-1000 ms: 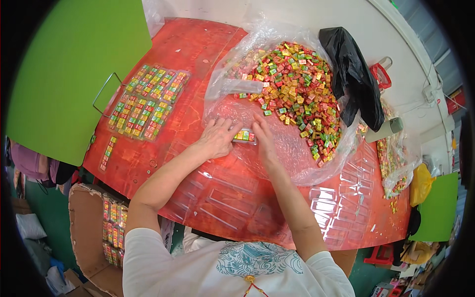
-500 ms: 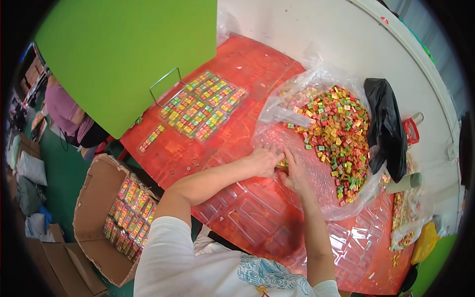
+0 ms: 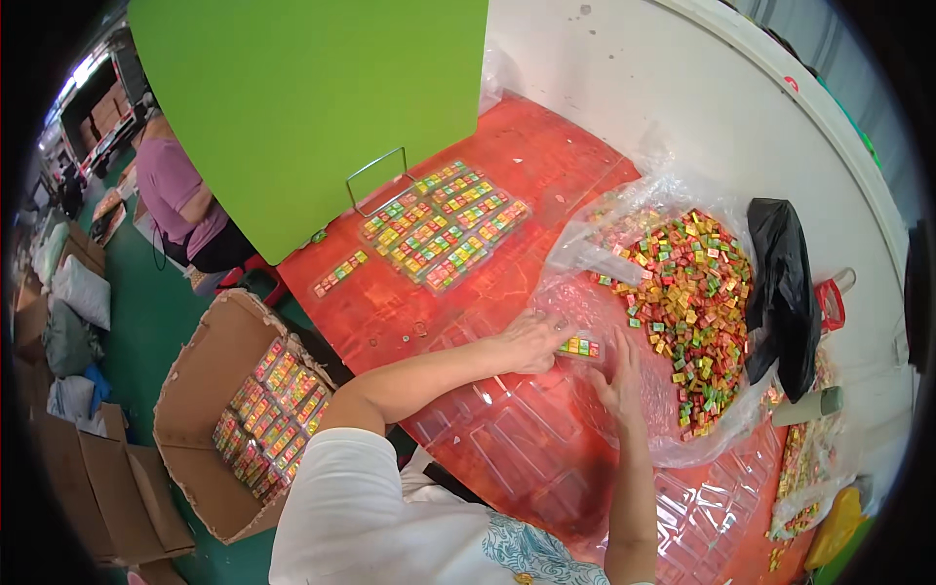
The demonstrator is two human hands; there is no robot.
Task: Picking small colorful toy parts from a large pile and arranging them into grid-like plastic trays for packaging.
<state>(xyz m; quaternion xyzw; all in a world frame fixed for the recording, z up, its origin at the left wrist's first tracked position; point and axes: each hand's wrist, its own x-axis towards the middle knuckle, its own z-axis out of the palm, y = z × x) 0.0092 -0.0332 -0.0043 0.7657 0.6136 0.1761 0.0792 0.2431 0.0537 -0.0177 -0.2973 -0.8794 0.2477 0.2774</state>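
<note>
A short row of small wrapped cubes in red, yellow and green lies on the near left part of a clear plastic bag. My left hand is closed at the row's left end, its fingers bent against it. Just right of the row is my right hand, its fingers stretched and apart, holding nothing. Beyond it, a large heap of the same loose cubes spills over the opened bag. Empty clear plastic trays lie nearer me, partly under my forearms.
Filled trays stand in a block at the far left of the red table, beside one separate strip. A green panel with a metal handle rises behind. A cardboard box of filled trays stands left; a black bag lies right.
My hands have moved apart, and the row of cubes between them now shows. My right hand has shifted right and nearer me. The whole view has shifted slightly.
</note>
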